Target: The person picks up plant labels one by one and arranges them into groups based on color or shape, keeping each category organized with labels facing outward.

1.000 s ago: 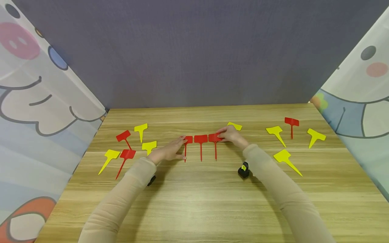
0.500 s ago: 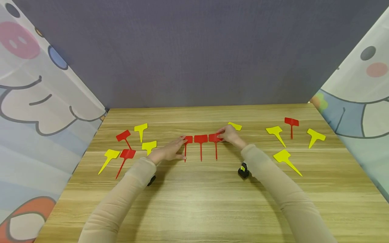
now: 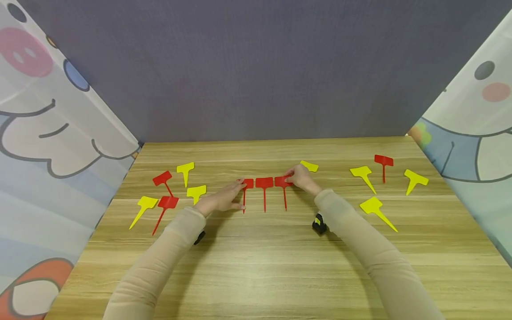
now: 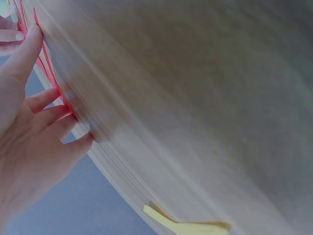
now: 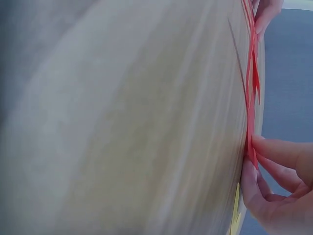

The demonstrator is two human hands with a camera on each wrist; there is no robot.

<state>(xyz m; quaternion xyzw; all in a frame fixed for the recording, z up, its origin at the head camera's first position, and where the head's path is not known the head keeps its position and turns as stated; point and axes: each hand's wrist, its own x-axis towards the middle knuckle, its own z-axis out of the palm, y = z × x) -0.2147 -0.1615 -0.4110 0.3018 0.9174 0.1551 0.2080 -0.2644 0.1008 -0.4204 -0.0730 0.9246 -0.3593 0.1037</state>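
Observation:
Three red T-shaped plant labels lie side by side mid-table in the head view, stems toward me. My left hand (image 3: 224,198) rests on the left red plant label (image 3: 249,183), fingertips on its head and thumb at the tip of its stem. The middle red plant label (image 3: 264,182) lies untouched between the hands. My right hand (image 3: 302,178) pinches the right edge of the right red plant label (image 3: 281,181); in the right wrist view its thumb and fingers close on that red head (image 5: 251,142). A yellow plant label (image 3: 310,166) is partly hidden behind the right hand.
Yellow labels (image 3: 186,170) and red labels (image 3: 168,202) lie scattered at the left of the wooden table (image 3: 256,266). More yellow labels (image 3: 373,205) and one red label (image 3: 384,160) lie at the right. A grey panel (image 3: 272,71) stands along the back.
The right red label's stem tip has swung slightly to the right and away from me. My right hand and forearm have shifted slightly left. The left hand stays in place.

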